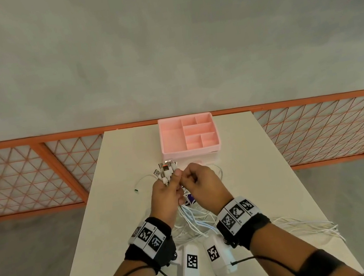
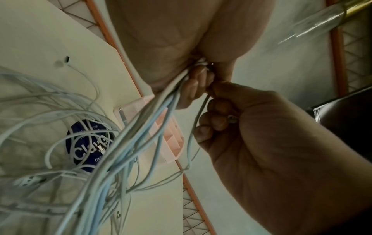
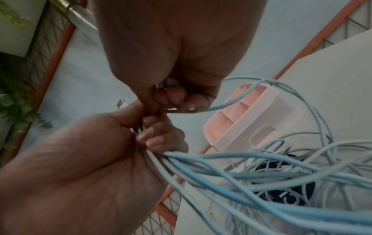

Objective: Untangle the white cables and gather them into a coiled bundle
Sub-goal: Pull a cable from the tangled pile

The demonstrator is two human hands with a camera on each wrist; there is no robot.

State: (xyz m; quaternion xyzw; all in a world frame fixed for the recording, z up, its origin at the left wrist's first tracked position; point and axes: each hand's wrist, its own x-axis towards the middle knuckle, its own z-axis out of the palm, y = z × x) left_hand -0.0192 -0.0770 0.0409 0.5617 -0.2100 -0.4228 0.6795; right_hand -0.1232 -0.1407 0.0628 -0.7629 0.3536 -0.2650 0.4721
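Observation:
My left hand [image 1: 167, 188] is raised over the table and grips a bunch of white cables [image 1: 194, 222] just below their USB plugs [image 1: 165, 169], which fan out above the fist. The cables hang from it [image 2: 124, 147] into a loose tangle on the table. My right hand [image 1: 199, 179] is close beside the left, fingers curled, pinching a single white cable [image 2: 198, 117] that drops from its fingertips [image 3: 177, 97]. In the right wrist view the bunch [image 3: 231, 173] leaves the left hand [image 3: 84, 162] and spreads out.
A pink compartment tray [image 1: 215, 149] stands at the table's far edge. A round dark-blue label [image 2: 84, 143] lies under the tangle. One loose cable end [image 1: 137, 190] lies left of the hands. Several strands [image 1: 307, 225] trail toward the right table edge. An orange mesh fence [image 1: 28, 175] runs beyond the table.

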